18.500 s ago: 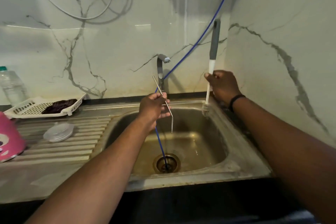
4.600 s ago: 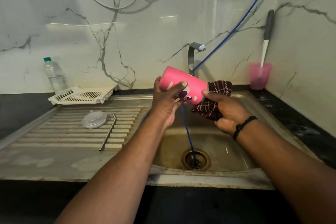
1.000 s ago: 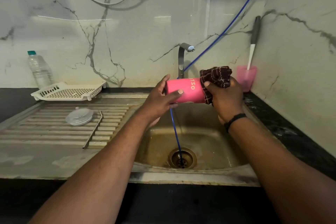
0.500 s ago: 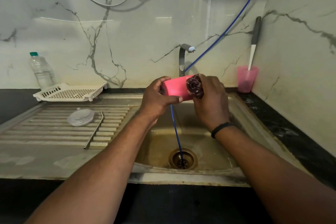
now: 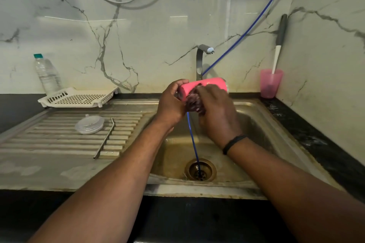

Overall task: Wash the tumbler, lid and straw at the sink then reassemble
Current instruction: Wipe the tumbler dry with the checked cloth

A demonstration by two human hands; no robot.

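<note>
Over sink [image 5: 256, 116], cloth [image 5: 194, 102] now mid-tumbler [image 5: 209, 85]

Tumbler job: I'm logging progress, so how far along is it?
Possibly done: the lid and straw lie on the drainboard, though cleanliness can't be judged. In hand: the left hand holds the pink tumbler over the sink while the right hand rubs it with a dark cloth. Left: reassembly.

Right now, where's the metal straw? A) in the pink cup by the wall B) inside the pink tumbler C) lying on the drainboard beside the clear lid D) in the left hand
C: the straw lies flat across the ribs of the drainboard, just right of the clear lid, while both hands are busy on the tumbler over the sink.
</note>
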